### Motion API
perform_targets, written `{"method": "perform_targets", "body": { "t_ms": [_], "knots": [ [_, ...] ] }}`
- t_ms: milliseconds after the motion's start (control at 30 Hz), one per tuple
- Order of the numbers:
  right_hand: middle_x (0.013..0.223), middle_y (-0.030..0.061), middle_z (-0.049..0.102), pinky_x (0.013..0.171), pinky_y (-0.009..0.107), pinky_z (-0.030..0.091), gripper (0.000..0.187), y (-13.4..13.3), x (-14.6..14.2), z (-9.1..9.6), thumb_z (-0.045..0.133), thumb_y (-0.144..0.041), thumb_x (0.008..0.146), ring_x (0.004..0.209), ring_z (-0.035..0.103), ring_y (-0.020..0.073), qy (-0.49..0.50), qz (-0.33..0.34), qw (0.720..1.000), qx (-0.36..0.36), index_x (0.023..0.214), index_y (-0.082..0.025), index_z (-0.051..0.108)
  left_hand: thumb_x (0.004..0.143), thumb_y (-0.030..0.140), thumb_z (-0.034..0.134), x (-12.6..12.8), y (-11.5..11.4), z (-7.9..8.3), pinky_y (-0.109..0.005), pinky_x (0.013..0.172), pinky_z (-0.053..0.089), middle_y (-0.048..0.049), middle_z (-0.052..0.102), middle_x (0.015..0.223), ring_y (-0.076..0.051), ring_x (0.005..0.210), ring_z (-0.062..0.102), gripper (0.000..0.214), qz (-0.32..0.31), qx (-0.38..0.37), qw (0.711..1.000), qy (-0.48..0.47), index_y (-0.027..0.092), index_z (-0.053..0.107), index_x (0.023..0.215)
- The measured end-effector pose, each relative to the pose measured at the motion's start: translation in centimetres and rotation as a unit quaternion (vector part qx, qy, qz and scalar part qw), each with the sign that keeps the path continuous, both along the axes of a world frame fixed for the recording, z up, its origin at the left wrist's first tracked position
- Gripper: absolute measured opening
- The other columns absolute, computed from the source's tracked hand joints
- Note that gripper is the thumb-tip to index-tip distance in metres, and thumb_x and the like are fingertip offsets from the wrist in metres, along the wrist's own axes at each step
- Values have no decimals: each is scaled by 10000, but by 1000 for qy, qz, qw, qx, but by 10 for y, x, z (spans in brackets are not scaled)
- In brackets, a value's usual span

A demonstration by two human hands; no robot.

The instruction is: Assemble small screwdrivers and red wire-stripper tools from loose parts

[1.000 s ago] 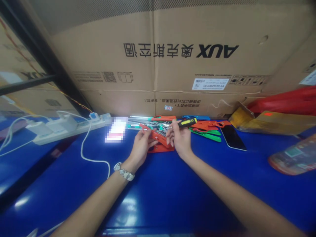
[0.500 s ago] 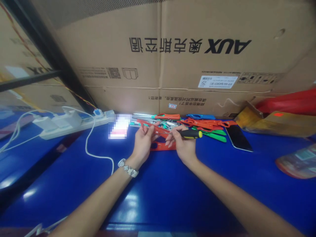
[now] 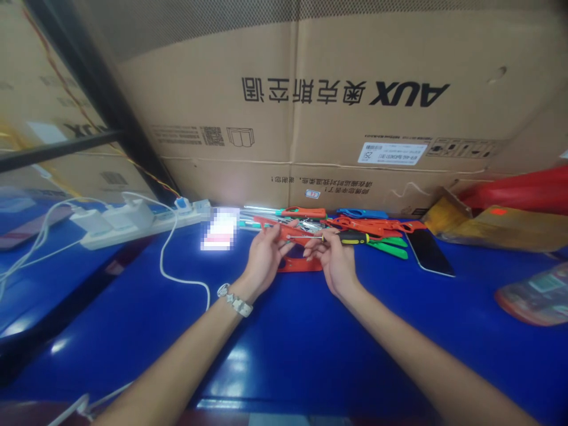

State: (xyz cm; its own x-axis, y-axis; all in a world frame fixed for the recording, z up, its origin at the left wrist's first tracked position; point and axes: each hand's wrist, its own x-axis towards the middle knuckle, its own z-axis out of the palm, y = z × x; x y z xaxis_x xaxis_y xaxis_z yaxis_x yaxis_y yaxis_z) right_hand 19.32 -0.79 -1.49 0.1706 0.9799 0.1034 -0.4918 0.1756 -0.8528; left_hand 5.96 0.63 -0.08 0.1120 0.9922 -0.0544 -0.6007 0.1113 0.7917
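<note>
My left hand (image 3: 261, 257), a bracelet watch on its wrist, is closed on an orange long-reach lighter (image 3: 302, 233). My right hand (image 3: 338, 266) grips a screwdriver (image 3: 350, 238) with a black and yellow handle. Its thin shaft points left across the lighter's body, and the tip seems to meet it; contact is hard to tell. Beneath both hands an orange lighter shell (image 3: 300, 265) lies on the blue table (image 3: 284, 343). Just behind are metal lighter tubes and small parts (image 3: 310, 224), partly hidden by my fingers.
Behind stand orange shells (image 3: 373, 225), a blue shell (image 3: 361, 213) and green shells (image 3: 393, 248). A phone (image 3: 428, 251) and a clear jar (image 3: 536, 296) lie right. On the left are a lit screen (image 3: 220, 229) and a power strip (image 3: 142, 228) with white cables. A large carton (image 3: 328, 130) rises at the back.
The screwdriver's shaft now shows lying along the lighter, and my right-hand fingers have shifted on the handle. The whole view has shifted slightly; both hands keep their holds.
</note>
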Motion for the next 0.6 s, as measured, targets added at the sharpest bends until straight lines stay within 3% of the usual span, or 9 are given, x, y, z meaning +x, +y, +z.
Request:
{"method": "perform_targets", "body": {
  "t_ms": [133, 267, 367, 433, 533, 600],
  "knots": [
    [594, 23, 673, 475, 226, 494, 202, 0, 1, 2, 635, -353, 731, 514, 638, 149, 24, 29, 999, -36, 769, -163, 578, 917, 204, 511, -2, 3, 0, -377, 924, 543, -95, 747, 1048, -203, 937, 711, 90, -11, -31, 999, -20, 167, 570, 861],
    [597, 17, 671, 464, 225, 475, 209, 0, 4, 4, 653, -359, 710, 508, 626, 148, 14, 21, 999, -22, 767, -175, 572, 922, 210, 494, -3, 5, -1, -391, 967, 511, -116, 722, 1145, -212, 1008, 696, 96, -7, -23, 1000, 1, 169, 550, 855],
    [528, -14, 619, 394, 218, 412, 212, 1, 14, 4, 644, -384, 728, 419, 556, 131, -38, -9, 999, -1, 723, -193, 552, 899, 188, 526, -4, 6, -4, -414, 1004, 481, -110, 700, 1210, -210, 1043, 687, 35, 0, -5, 999, 33, 180, 523, 865],
    [431, -38, 521, 347, 214, 333, 315, 2, 25, 3, 609, -460, 780, 338, 451, 106, -106, -41, 993, -19, 628, -201, 514, 892, 187, 558, -6, 8, -6, -430, 1015, 475, -105, 699, 1214, -210, 1055, 685, 102, -1, 9, 999, 48, 191, 475, 831],
    [358, -37, 420, 364, 231, 293, 494, 5, 43, 2, 526, -553, 850, 310, 383, 97, -278, -30, 956, -88, 501, -219, 426, 869, 194, 625, -9, 9, -10, -439, 992, 502, -98, 719, 1166, -213, 1067, 685, 274, 12, 32, 997, 68, 206, 371, 767],
    [391, -18, 466, 418, 242, 317, 462, 7, 53, 1, 527, -511, 867, 357, 441, 118, -430, -7, 896, -109, 521, -214, 454, 844, 205, 671, -10, 9, -10, -441, 958, 531, -94, 723, 1150, -221, 1064, 689, 333, 21, 51, 995, 87, 208, 347, 766]
  ]
}}
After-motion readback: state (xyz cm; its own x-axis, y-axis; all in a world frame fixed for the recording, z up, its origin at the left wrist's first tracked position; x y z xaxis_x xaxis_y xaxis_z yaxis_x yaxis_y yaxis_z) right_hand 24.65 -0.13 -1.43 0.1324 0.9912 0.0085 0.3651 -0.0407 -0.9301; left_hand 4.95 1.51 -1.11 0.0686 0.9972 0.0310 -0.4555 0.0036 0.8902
